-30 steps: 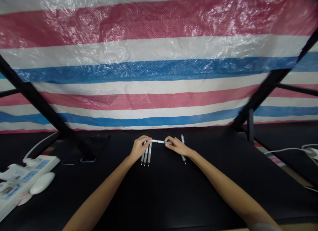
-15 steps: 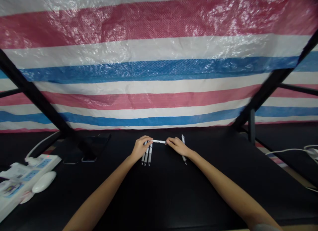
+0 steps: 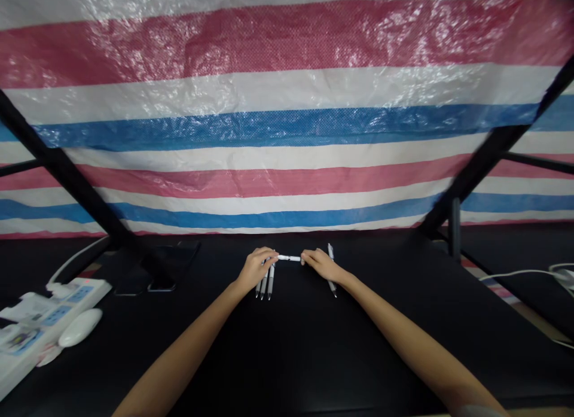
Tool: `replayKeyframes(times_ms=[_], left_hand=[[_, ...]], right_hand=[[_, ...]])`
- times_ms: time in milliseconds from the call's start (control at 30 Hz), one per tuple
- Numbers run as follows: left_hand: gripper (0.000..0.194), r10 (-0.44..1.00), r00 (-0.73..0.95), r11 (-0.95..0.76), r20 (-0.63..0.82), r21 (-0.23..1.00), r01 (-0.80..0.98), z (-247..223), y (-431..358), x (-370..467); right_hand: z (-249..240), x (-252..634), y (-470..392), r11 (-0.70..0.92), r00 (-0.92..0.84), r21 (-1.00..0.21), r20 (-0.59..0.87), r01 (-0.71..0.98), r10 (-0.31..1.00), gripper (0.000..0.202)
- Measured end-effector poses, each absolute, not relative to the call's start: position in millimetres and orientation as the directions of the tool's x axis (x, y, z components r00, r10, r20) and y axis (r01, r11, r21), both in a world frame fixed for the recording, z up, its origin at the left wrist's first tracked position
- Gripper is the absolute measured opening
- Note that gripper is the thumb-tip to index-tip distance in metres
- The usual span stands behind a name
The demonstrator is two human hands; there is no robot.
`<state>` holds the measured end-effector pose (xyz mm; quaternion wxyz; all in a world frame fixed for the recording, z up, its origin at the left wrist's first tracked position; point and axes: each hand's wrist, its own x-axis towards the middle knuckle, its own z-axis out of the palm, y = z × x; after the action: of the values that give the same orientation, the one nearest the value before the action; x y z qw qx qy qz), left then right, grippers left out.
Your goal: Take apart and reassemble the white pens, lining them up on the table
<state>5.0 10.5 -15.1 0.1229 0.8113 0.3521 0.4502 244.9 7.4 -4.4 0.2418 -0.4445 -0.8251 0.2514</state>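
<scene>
Over the black desk (image 3: pixel 287 345), backed by striped plastic sheeting (image 3: pixel 287 183), both hands' grips, left (image 3: pixel 258 268) and right (image 3: pixel 320 264), pinch a white pen (image 3: pixel 289 258). Three pens (image 3: pixel 269 282) lie beneath the left.

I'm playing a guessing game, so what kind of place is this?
Probably a makeshift work corner: striped plastic sheeting hangs behind a black tabletop with pens and a power strip.
</scene>
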Motion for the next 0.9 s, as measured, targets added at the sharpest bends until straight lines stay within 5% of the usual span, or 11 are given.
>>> replayKeyframes(times_ms=[133, 400, 733, 900], left_hand=[[0.015, 0.677, 0.339, -0.728, 0.654, 0.524, 0.442, -14.2, 9.8, 6.0], [0.015, 0.728, 0.283, -0.682, 0.625, 0.614, 0.397, -10.8, 13.2, 5.4], [0.016, 0.701, 0.352, -0.711, 0.621, 0.564, 0.421, -13.9, 11.3, 4.8], [0.017, 0.711, 0.320, -0.700, 0.626, 0.591, 0.400, -12.1, 11.6, 5.2]], right_hand=[[-1.3, 244.2, 6.0, 0.456, -0.485, -0.661, 0.155, 0.596, 0.860, 0.053], [2.9, 242.4, 1.7, 0.449, -0.476, -0.711, 0.181, 0.542, 0.861, 0.028], [0.0, 242.0, 4.2, 0.494, -0.506, -0.649, 0.190, 0.578, 0.842, 0.055], [0.8, 239.7, 1.5, 0.466, -0.475, -0.669, 0.188, 0.579, 0.860, 0.034]])
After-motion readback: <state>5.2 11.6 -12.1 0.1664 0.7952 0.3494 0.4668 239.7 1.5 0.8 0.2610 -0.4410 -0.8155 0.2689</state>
